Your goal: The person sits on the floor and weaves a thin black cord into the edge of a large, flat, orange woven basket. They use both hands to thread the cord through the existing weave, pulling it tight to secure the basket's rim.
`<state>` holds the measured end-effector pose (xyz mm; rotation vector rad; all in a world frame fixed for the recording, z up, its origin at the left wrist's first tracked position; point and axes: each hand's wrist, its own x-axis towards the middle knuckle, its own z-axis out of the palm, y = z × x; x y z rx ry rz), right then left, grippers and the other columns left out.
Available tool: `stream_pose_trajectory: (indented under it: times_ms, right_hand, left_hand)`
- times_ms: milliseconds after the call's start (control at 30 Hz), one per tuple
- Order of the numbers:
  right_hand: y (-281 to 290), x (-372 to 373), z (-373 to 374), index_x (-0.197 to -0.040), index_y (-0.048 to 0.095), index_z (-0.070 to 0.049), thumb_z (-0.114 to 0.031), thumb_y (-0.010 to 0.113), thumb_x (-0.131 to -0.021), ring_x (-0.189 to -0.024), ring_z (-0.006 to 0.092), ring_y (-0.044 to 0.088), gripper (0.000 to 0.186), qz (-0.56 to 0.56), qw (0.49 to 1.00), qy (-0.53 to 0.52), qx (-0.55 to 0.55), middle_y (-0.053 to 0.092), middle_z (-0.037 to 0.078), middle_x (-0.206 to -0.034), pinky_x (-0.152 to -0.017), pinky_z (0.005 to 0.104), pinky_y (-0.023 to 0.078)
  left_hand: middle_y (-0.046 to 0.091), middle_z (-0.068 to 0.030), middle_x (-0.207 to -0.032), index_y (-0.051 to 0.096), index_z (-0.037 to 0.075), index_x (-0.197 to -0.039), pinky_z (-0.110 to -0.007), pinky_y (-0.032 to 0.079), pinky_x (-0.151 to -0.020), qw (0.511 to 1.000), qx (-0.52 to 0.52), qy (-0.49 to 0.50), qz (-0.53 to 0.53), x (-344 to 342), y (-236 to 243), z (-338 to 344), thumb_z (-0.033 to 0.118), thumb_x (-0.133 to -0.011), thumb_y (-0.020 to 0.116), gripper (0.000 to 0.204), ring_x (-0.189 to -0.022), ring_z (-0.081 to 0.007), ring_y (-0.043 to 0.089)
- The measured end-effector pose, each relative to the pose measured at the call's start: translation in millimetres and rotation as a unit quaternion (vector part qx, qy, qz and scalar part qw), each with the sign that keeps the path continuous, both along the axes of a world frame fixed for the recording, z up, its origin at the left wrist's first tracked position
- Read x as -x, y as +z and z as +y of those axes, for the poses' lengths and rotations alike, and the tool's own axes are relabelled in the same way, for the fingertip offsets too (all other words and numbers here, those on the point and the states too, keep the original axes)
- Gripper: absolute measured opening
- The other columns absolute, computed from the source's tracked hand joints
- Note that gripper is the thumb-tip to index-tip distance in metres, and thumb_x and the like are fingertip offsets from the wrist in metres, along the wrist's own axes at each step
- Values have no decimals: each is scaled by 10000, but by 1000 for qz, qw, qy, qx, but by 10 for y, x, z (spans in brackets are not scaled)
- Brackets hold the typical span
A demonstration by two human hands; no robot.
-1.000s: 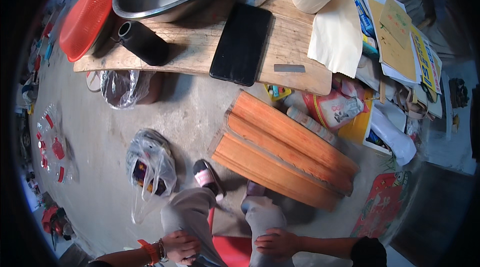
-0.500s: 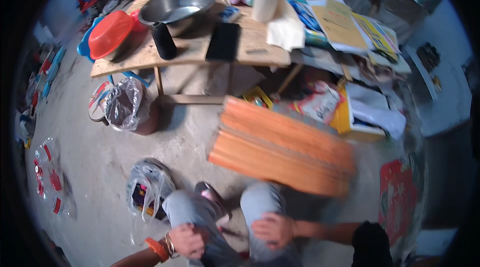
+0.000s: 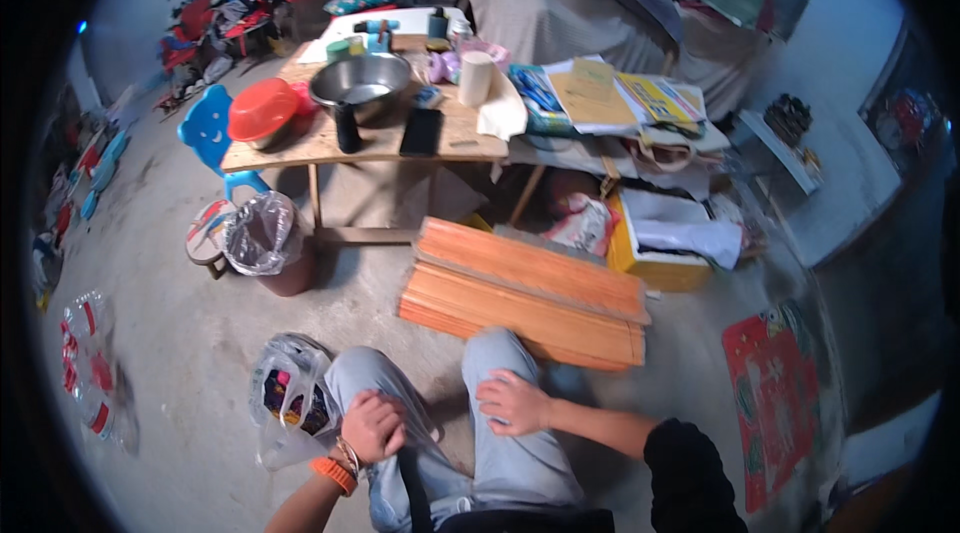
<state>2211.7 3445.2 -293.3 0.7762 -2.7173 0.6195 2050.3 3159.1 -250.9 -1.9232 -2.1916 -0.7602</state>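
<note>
My left hand [image 3: 373, 426] rests on my left thigh, just behind the knee, with its fingers loosely bent over the jeans. Across my right knee lies my right hand [image 3: 512, 403], palm down and fingers spread. Neither hand holds anything. Both touch only the light blue jeans [image 3: 515, 463]. An orange band [image 3: 334, 474] and a bracelet circle my left wrist. Close in front of my right knee is a stack of orange-brown wooden boards [image 3: 520, 308]. Beside my left leg a clear plastic bag [image 3: 290, 388] with dark, patterned contents sits on the floor.
Ahead stands a wooden table [image 3: 280, 155] bearing a steel basin [image 3: 385, 98], a red plastic basket [image 3: 262, 108], a black bottle [image 3: 347, 131] and a black tablet [image 3: 422, 133]. A lined bin [image 3: 285, 275] is front left, a yellow box [image 3: 665, 273] right, a red mat [image 3: 775, 403] far right.
The view has tilted up, so the table and boards look smaller and more of the room's back shows. Both hands stay resting on my legs.
</note>
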Motion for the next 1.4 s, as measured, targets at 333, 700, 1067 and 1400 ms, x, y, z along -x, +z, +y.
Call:
stream_pose_trajectory:
  times_ms: [333,700,1067,1400]
  right_hand:
    - [-68,9,-69,-748,588,-47,-197,656,-708,-993,266,543,169,24,997,-19,76,573,88,-882,-1005,482,361]
    - [-183,67,-115,-741,581,-26,-154,686,-691,-964,271,564,173,44,982,-36,178,581,95,-854,-997,455,385]
    - [-410,-613,1181,-784,637,-45,-160,710,-766,-834,307,556,137,92,715,-645,253,596,90,-821,-795,435,421]
    - [-1109,-1152,2301,-787,661,-70,-204,721,-749,-915,332,576,152,-25,610,-789,62,609,112,-908,-791,469,458]
  left_hand:
    - [660,-68,-894,624,58,-791,-477,387,-943,999,-1,13,-51,-105,26,88,106,-688,603,115,-931,-251,619]
    - [652,-77,-943,625,55,-823,-471,352,-986,997,69,23,-28,-70,-10,124,154,-736,567,144,-994,-263,609]
    - [641,-91,-968,603,54,-834,-484,333,-991,993,114,25,-11,-25,-21,136,182,-721,532,185,-1009,-279,598]
    - [620,-117,-914,605,40,-872,-456,380,-906,980,176,40,-82,148,89,723,85,-731,606,149,-913,-315,582]
